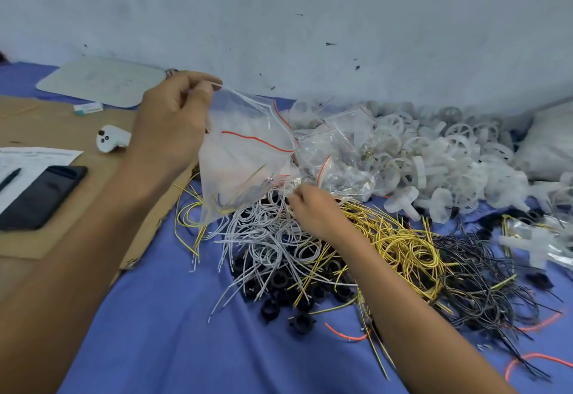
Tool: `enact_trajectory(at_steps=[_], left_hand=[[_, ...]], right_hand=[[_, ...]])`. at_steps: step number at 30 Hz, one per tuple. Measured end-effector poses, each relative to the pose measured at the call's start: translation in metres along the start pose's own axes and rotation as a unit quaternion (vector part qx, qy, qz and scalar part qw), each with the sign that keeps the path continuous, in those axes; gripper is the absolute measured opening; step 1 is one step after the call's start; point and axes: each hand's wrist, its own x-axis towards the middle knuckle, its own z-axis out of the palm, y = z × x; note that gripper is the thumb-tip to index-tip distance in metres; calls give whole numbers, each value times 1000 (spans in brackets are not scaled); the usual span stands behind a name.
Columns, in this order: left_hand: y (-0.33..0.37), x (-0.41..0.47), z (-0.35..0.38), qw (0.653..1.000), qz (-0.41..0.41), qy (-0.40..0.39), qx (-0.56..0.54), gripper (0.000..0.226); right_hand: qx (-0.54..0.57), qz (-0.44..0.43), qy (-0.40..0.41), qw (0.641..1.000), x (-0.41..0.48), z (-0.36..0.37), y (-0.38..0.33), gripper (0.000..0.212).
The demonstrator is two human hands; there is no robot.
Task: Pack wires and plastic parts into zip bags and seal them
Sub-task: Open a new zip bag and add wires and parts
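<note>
My left hand [173,121] pinches the top corner of a clear zip bag [245,158] with a red seal line and holds it up with its mouth gaping; a few wires lie in the bag's bottom. My right hand [313,210] reaches down into the pile of white wires [266,238], fingers curled around some strands just below the bag. Yellow wires [400,238] and black wires [483,276] lie to the right. Black plastic rings [297,294] sit under the white wires. Translucent white plastic parts [434,158] are heaped along the wall.
Spare zip bags [338,152] lie behind the held bag. A cardboard sheet [62,133] at left carries a phone [40,195], papers, a pen and a white controller [113,139]. A white tray [102,80] leans near the wall. Orange wires [533,359] trail at lower right.
</note>
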Motion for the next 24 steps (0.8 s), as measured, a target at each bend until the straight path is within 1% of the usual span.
enact_trajectory(at_steps=[1,2,3,5,6,8,9,10,11,13,14,16,18,21,23,24], left_hand=[[0,-1,0,1000,2,-3,0,23],[0,-3,1,1000,6,-8,-2,23],[0,-4,2,1000,11,-13,-4,22],[0,-6,5,1000,23,-20,-4,23],[0,-7,7,999,30,-23,0,23],[1,-9,13,998,46,-30,14,20],[1,-10,17,998,54,-33,26,19],[1,-11,21,997,61,-37,39,18],[2,-13,26,996,68,-41,50,18],[6,-20,39,993,73,-58,69,18],[9,-25,44,991,75,-73,80,19],[15,-44,57,982,92,-120,113,21],[24,-72,70,963,134,-164,165,27],[36,-109,83,939,177,-212,205,39],[40,-126,85,920,221,-219,239,41],[42,-133,85,904,256,-220,263,41]], right_hand=[[90,34,37,995,-2,-8,3,31],[179,65,76,979,-4,-17,7,30],[264,90,110,954,-7,-27,12,28],[423,119,147,886,-17,-50,20,25],[494,115,155,848,-25,-62,24,25],[599,87,161,779,-44,-83,31,25],[634,76,156,753,-55,-92,33,27],[658,71,145,736,-65,-99,35,28],[673,69,127,725,-75,-106,35,29],[682,59,84,724,-94,-114,30,29],[675,48,63,734,-103,-115,27,29],[635,26,24,772,-120,-115,22,31],[587,10,-25,809,-135,-108,17,32],[509,12,-76,857,-146,-91,14,24],[475,17,-81,876,-146,-79,10,18],[466,14,-79,881,-146,-78,8,16]])
